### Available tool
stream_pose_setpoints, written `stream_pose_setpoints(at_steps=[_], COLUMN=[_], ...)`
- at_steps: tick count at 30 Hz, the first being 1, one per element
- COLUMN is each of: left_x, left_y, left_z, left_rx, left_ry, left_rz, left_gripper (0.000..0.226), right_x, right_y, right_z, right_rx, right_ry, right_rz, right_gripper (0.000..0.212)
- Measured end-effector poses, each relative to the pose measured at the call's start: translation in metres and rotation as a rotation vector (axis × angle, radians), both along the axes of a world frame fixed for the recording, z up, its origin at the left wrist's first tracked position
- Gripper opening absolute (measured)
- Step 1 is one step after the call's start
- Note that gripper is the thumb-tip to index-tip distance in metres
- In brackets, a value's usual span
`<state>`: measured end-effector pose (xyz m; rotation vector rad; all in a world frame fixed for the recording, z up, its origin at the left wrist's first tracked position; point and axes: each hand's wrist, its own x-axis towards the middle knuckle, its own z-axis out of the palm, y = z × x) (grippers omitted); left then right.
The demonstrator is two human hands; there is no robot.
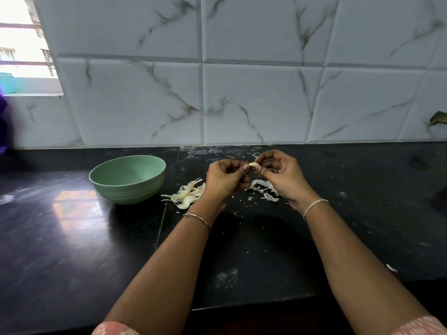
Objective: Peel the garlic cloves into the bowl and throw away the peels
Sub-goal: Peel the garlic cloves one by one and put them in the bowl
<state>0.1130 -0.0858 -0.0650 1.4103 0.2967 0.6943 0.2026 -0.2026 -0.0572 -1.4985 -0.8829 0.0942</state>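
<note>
A small pale garlic clove (253,164) is held above the black counter, pinched between both hands. My left hand (225,177) grips its left end with thumb and curled fingers. My right hand (280,174) pinches its right end. A green bowl (116,180) stands to the left on the counter, and I see nothing inside it. A heap of unpeeled cloves (187,194) lies between the bowl and my left hand. White peels (264,189) are scattered under my right hand.
The black stone counter (72,238) runs to a marble-tiled wall (242,93) behind. Its front edge lies near my forearms. A window (24,44) opens at the upper left. Small peel crumbs dot the counter around my wrists.
</note>
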Motion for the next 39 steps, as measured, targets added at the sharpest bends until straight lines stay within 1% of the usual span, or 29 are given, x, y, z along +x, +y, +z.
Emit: stream_pose_setpoints(at_steps=[3, 6, 11, 14, 16, 20, 24, 26, 29, 32, 34, 36, 39], left_x=[0.001, 0.003, 0.005, 0.003, 0.002, 0.001, 0.003, 0.004, 0.005, 0.004, 0.003, 0.004, 0.006], left_y=[0.000, 0.000, -0.005, -0.005, -0.003, -0.004, -0.007, -0.006, -0.004, -0.003, 0.000, 0.001, -0.002], left_z=[0.000, 0.000, -0.002, -0.002, -0.001, -0.001, -0.001, -0.001, 0.001, 0.003, 0.003, 0.002, -0.001], left_rx=[0.079, 0.256, 0.452, 0.610, 0.672, 0.782, 0.743, 0.663, 0.431, 0.123, 0.015, 0.007, 0.125], left_ry=[0.034, 0.083, 0.147, 0.183, 0.204, 0.264, 0.261, 0.220, 0.147, 0.095, 0.075, 0.094, 0.181], left_rz=[0.061, 0.170, 0.211, 0.275, 0.319, 0.399, 0.405, 0.367, 0.261, 0.134, 0.088, 0.066, 0.053], left_gripper=[0.005, 0.004, 0.004, 0.004, 0.003, 0.010, 0.007, 0.008, 0.009, 0.014, 0.015, 0.014, 0.012], right_x=[-0.001, -0.004, -0.006, -0.009, -0.009, -0.009, -0.008, -0.009, -0.013, -0.013, -0.013, -0.012, -0.010], right_y=[0.001, 0.000, 0.001, 0.002, 0.002, 0.004, 0.003, 0.002, 0.000, 0.000, 0.000, 0.000, -0.001], right_z=[0.001, 0.002, 0.001, 0.001, 0.000, 0.000, 0.001, 0.002, 0.003, 0.005, 0.006, 0.007, 0.010], right_rx=[-0.001, 0.007, -0.007, -0.027, -0.044, -0.074, -0.049, -0.012, 0.055, 0.110, 0.114, 0.123, 0.147], right_ry=[0.010, 0.031, -0.048, -0.052, -0.072, -0.101, -0.059, 0.004, 0.107, 0.210, 0.242, 0.263, 0.309], right_rz=[-0.005, -0.016, -0.147, -0.163, -0.164, -0.182, -0.175, -0.132, -0.053, 0.027, 0.049, 0.051, 0.030], right_gripper=[0.021, 0.019, 0.012, 0.007, 0.007, 0.008, 0.008, 0.008, 0.009, 0.008, 0.008, 0.006, 0.004])
